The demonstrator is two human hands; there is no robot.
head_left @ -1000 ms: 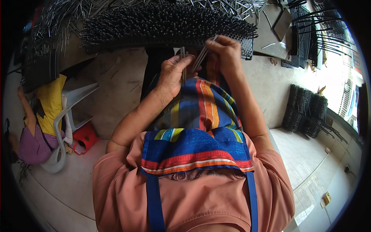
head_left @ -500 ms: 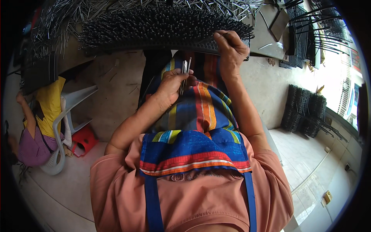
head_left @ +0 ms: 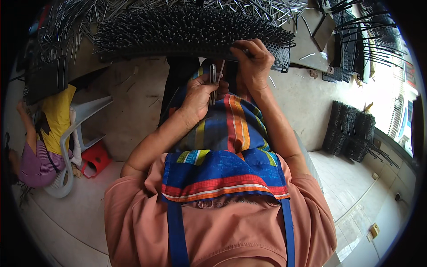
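Observation:
In my left hand (head_left: 198, 95), closed above my lap, stands a small bunch of thin silvery metal rods (head_left: 212, 73). Its fingers wrap the lower part of the bunch, and one rod leans out to the right. Ahead of me lies a long black perforated board (head_left: 281, 58), densely filled with upright dark rods (head_left: 187, 31); bare holes show at its right end. My right hand (head_left: 258, 62) is at the board's front edge, right of the middle, thumb and fingers pinched together. Whatever sits in that pinch is too small or hidden to make out.
Loose metal rods (head_left: 253, 6) are heaped behind the board. A diamond-turned flat plate (head_left: 324, 35) lies to its right. Black wire racks (head_left: 349, 129) stand on the floor at right. At left, another person in purple (head_left: 40, 164) is beside a white plastic chair (head_left: 66, 178) and a red basket (head_left: 100, 160).
My right hand has moved left and slightly nearer along the board's front edge, uncovering more bare holes at its right end. The left hand keeps the rods, now held more upright.

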